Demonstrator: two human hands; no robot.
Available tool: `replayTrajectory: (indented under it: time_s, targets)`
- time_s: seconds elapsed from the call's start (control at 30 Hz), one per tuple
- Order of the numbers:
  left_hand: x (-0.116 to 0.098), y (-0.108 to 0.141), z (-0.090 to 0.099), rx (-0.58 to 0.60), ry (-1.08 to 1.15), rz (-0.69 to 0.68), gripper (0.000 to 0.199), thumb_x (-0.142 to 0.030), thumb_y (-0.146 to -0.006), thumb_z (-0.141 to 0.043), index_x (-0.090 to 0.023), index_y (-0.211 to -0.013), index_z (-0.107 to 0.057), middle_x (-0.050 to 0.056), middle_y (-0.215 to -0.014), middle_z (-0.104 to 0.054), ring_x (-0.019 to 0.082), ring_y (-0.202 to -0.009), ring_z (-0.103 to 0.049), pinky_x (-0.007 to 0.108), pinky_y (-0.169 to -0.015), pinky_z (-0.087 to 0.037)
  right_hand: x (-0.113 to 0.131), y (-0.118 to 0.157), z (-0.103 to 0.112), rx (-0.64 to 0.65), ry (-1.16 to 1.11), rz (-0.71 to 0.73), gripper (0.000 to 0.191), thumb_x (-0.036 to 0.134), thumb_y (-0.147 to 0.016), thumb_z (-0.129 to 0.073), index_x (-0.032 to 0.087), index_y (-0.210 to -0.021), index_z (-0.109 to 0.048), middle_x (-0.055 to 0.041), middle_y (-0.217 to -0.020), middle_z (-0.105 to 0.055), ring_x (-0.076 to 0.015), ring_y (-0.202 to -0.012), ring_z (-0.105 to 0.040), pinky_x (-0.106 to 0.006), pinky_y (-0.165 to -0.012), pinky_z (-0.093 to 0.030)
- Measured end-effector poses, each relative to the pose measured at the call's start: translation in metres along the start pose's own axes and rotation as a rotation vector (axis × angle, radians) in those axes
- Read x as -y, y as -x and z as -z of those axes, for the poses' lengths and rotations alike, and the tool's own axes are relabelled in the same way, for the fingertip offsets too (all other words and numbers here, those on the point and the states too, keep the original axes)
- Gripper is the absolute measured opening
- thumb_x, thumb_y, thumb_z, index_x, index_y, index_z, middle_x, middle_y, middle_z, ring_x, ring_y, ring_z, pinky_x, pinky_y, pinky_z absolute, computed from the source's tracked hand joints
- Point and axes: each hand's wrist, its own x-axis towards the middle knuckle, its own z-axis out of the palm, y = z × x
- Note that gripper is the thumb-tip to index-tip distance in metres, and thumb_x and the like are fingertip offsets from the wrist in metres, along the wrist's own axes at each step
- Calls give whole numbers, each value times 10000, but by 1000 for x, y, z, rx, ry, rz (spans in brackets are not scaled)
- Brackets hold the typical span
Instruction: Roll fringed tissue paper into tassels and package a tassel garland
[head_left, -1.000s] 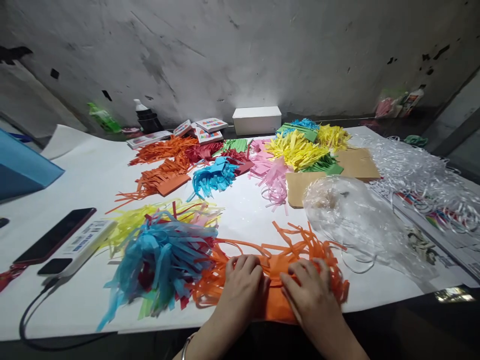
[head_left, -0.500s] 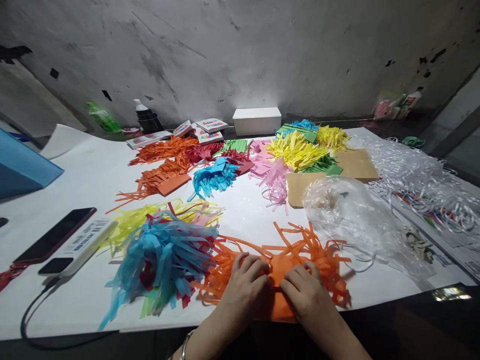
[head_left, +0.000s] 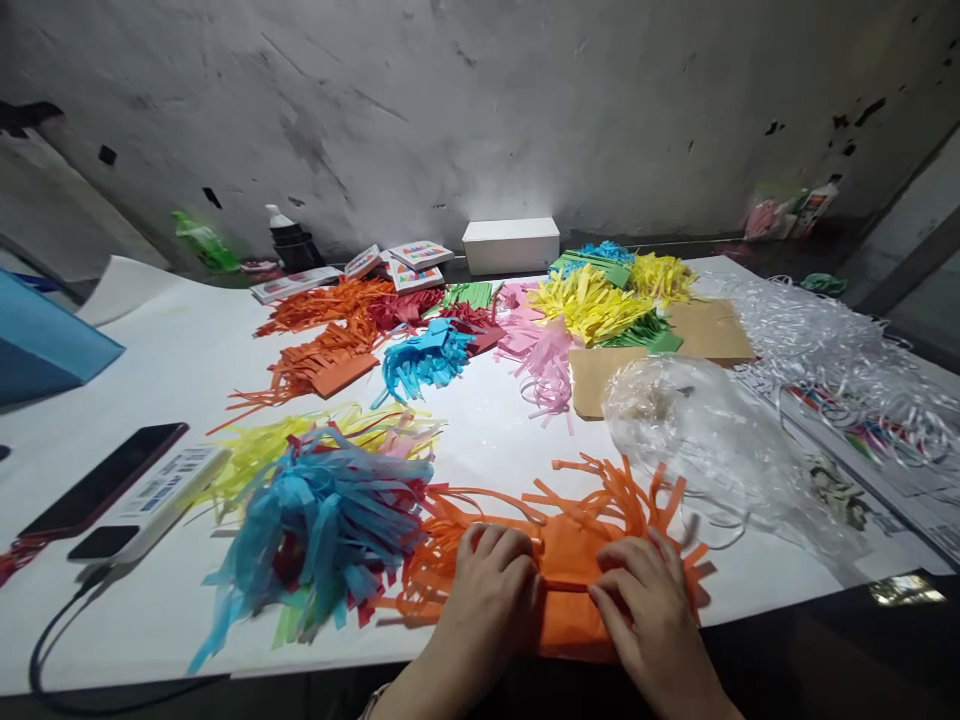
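Observation:
A sheet of orange fringed tissue paper (head_left: 576, 550) lies in front of me at the table's near edge. Its plain middle shows a crosswise fold, and cut strips spread to both sides. My left hand (head_left: 495, 580) presses on the left of this middle with fingers curled over the paper. On the opposite side my right hand (head_left: 645, 590) has thumb and fingers at the paper's edge, bent around it. Left of the orange paper sits a loose bunch of blue tissue strips (head_left: 330, 510), with red and green strips beneath and yellow strips (head_left: 262, 455) behind.
A phone (head_left: 105, 480) and a white power bank (head_left: 150, 505) with a cable lie at left. Colored tissue tassels (head_left: 592, 300), brown paper pieces (head_left: 709, 330) and a white box (head_left: 511, 246) are farther back. A clear plastic bag (head_left: 712, 450) and white ribbon (head_left: 840, 350) cover the right side.
My right hand has shifted to the right, its thumb and fingers now farther apart. More of the orange paper's folded middle shows between my hands. My left hand stays in nearly the same place.

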Motion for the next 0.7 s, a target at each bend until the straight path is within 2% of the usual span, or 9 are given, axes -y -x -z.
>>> replayTrajectory:
  time_s: [0.13,0.2,0.27,0.37,0.43,0.53,0.6,0.7]
  targets:
    - [2,-6,-2,22,-71,20,124,-80,-757,-675,-187,-713,-630,25,-852,-678,202,-826,-562,403,-868,-359,3,0,-2,1,7,-146,154,159,-878,-593,248,-754,-575,15,-944,-646,-216,-934,-616,-506,-1076,-252]
    - [5,-7,1,37,-88,-64,101,-136,-804,-716,-210,-769,-656,13,-914,-686,203,-877,-566,421,-927,-327,4,-2,-3,19,20,-172,149,151,-867,-591,250,-757,-573,25,-930,-649,-219,-913,-616,-514,-1047,-263]
    - [7,-7,3,86,-111,-229,68,-229,-854,-740,-245,-841,-675,-11,-939,-682,202,-927,-558,449,-1017,-260,5,-3,-4,33,41,-163,159,123,-870,-564,252,-779,-581,28,-921,-648,-217,-896,-613,-521,-1040,-262]
    - [9,-7,-2,159,-195,-415,77,-253,-910,-695,-238,-840,-667,-27,-848,-643,198,-928,-537,480,-1100,-166,5,-2,-6,29,101,-52,246,56,-889,-479,253,-827,-614,21,-895,-648,-211,-898,-607,-524,-1084,-244]
    - [10,-9,-8,175,-246,-441,135,-199,-915,-675,-216,-783,-653,-23,-800,-613,197,-891,-523,490,-1109,-159,6,-1,-9,17,176,69,282,35,-897,-445,236,-870,-640,1,-878,-655,-219,-920,-605,-512,-1118,-237]
    - [10,-15,-13,196,-231,-431,188,-193,-886,-704,-206,-711,-636,-19,-766,-594,189,-819,-507,474,-1058,-242,7,-1,-13,-16,305,225,239,71,-933,-452,181,-945,-663,-54,-940,-688,-249,-991,-602,-514,-1151,-218]
    - [7,-18,-10,156,-160,-403,227,-218,-881,-709,-203,-674,-618,-16,-751,-597,182,-792,-510,439,-993,-313,9,-3,-18,-26,343,289,273,73,-959,-411,163,-925,-666,-64,-917,-691,-242,-963,-608,-498,-1147,-234]
    - [-5,-17,0,-32,1,-356,197,-154,-938,-584,-194,-752,-634,13,-807,-643,181,-805,-539,393,-908,-389,11,-10,-25,-47,290,300,379,42,-966,-326,181,-797,-636,-19,-742,-631,-190,-770,-590,-446,-1078,-321]
